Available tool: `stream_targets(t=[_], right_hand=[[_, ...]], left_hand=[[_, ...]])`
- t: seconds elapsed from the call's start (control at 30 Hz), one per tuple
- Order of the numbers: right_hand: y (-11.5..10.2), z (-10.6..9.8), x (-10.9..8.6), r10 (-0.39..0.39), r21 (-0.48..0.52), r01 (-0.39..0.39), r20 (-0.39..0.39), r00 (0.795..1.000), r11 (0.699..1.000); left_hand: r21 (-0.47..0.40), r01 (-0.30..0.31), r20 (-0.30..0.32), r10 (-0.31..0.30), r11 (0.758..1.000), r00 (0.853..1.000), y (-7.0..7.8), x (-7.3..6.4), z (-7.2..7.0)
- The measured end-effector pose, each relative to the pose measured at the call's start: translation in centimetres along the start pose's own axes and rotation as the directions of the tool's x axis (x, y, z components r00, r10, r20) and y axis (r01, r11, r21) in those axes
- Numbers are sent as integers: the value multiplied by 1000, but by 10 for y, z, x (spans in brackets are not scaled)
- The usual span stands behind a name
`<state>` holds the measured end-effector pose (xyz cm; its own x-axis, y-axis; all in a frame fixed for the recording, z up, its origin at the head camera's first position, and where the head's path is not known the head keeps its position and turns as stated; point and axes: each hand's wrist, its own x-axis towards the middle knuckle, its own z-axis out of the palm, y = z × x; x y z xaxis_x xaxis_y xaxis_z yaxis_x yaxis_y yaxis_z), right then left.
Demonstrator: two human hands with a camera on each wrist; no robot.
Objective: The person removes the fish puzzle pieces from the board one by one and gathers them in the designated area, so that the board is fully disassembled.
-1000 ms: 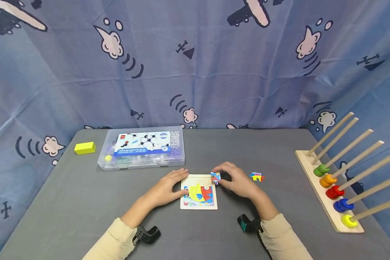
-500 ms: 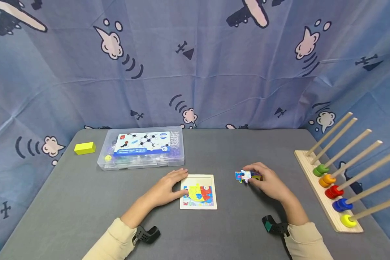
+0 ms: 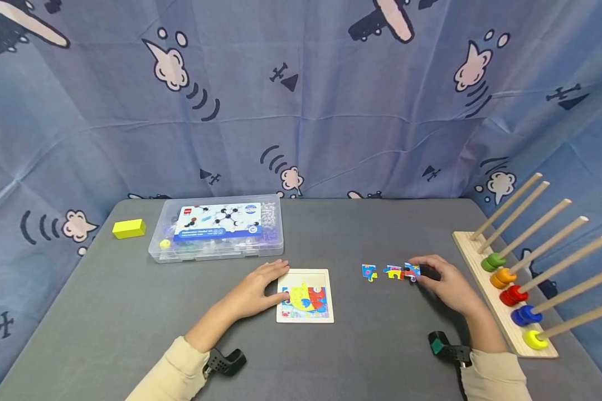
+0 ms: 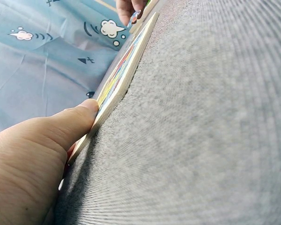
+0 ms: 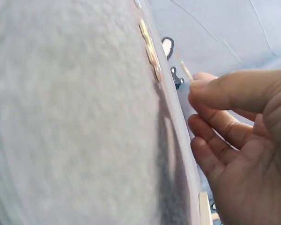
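Observation:
My left hand [image 3: 253, 289] rests at the left side of a small wooden jigsaw tray [image 3: 330, 295], its thumb [image 4: 79, 119] on the rim and its fingers stretched toward the upper left corner. A colourful picture of joined pieces [image 3: 306, 301] fills the tray's lower part; the upper strip shows bare wood. To the right, my right hand [image 3: 448, 287] pinches a blue and red puzzle piece [image 3: 412, 271] between thumb and fingertips. From the right wrist, that piece [image 5: 185, 70] appears edge-on, raised off the table. Beside it lie a yellow puzzle piece [image 3: 393, 272] and a blue one [image 3: 369, 272].
Behind the tray lies a clear plastic molecular model kit box [image 3: 218, 228], with a yellow block [image 3: 129, 229] to its left. A wooden peg rack [image 3: 504, 295] with coloured rings stands along the right. A patterned curtain [image 3: 301, 100] hangs behind the grey table.
My right hand has moved right, from the tray's upper right corner past the yellow puzzle piece. A blue piece now lies on the table left of that one. My left hand stays put.

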<state>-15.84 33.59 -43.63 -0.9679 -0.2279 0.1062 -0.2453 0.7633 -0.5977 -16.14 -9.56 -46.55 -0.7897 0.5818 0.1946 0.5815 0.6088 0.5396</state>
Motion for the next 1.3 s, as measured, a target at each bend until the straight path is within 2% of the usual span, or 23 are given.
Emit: stream_targets(t=[0.23,0.5,1.0,1.3], right_hand=[[9,0,-3,4,-21,-4,-9,1000,1000],[19,1,-7,11,4,-11,-44,999,1000],[22,3,-9,4,4,-3,-66,998,1000],[23,-1,-10,24,5,-23,-48,999,1000]], left_hand=[[13,-10,-5,10,1000,1000,-2,0,1],[13,-24,-19,24,1000,1000,-2,0,0],[11,-13,-6,13,1000,1000,-4,-1,2],[16,-5,0,5,1000,1000,-2,-1,1]])
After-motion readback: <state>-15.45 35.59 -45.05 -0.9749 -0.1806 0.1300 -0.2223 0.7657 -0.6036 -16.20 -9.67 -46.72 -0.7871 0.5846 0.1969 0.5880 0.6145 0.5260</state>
